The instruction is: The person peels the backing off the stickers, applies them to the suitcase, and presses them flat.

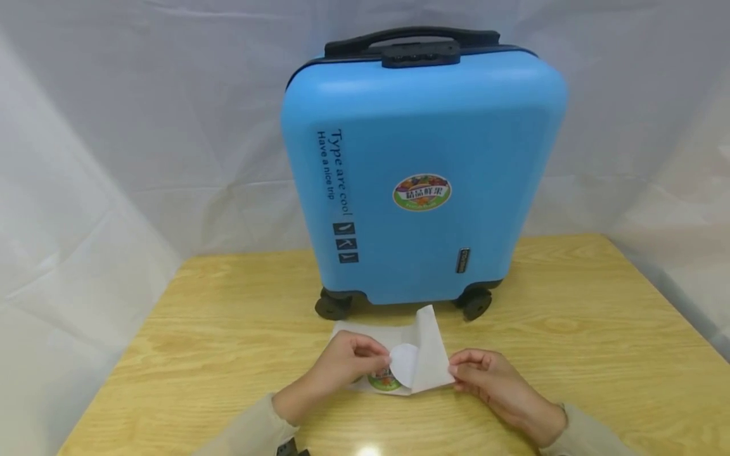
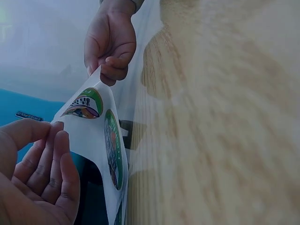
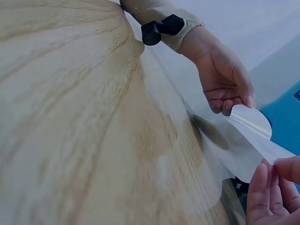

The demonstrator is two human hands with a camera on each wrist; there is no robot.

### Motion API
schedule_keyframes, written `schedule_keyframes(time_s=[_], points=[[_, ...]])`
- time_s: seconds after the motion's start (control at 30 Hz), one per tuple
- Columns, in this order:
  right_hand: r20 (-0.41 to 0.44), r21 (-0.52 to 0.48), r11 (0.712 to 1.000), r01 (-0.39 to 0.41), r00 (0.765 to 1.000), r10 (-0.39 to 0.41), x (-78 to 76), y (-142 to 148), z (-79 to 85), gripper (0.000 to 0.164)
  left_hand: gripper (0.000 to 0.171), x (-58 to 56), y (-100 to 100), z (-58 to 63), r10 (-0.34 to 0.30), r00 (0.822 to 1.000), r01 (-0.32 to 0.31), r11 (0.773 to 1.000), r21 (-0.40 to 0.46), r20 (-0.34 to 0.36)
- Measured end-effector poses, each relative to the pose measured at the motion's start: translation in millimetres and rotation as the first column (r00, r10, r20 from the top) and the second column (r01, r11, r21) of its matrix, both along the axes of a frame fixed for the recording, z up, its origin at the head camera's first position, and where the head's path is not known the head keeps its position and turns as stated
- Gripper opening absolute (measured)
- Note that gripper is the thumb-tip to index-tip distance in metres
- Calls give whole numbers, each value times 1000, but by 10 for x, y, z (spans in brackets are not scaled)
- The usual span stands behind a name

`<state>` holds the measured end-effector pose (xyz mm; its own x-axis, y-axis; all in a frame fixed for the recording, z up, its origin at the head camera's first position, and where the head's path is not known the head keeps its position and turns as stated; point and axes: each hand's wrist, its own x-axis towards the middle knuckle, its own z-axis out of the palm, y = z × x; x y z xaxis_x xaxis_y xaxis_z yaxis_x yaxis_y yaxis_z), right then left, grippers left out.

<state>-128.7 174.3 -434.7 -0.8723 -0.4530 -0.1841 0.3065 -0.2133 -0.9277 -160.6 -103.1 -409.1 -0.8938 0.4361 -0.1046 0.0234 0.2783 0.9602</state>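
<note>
In the head view my left hand [image 1: 342, 364] pinches the edge of an oval sticker [image 1: 403, 364], whose white back faces up as it peels partly off its backing sheet [image 1: 433, 361]. Thumb and fingers of my right hand [image 1: 502, 389] pinch the sheet's right corner, and that side is folded upward. Another colourful sticker [image 1: 384, 380] lies on the sheet, partly hidden by my left hand. The left wrist view shows the printed green face of the lifting sticker [image 2: 86, 105]. Behind the hands stands a blue suitcase [image 1: 399, 247] bearing a similar fruit sticker [image 1: 422, 192].
The suitcase stands upright on black wheels [image 1: 333, 305] at the back of the wooden table [image 1: 228, 329], with a black handle [image 1: 413, 35] on top. White cloth [image 1: 171, 126] hangs behind and beside the table.
</note>
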Motion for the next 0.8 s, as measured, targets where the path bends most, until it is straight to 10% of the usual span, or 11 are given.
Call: schedule_keyframes(time_s=[0.8], points=[[-33, 75, 997, 36, 999, -33, -33, 122, -11, 9, 21, 5, -143, 165, 54, 998, -54, 998, 20, 21]])
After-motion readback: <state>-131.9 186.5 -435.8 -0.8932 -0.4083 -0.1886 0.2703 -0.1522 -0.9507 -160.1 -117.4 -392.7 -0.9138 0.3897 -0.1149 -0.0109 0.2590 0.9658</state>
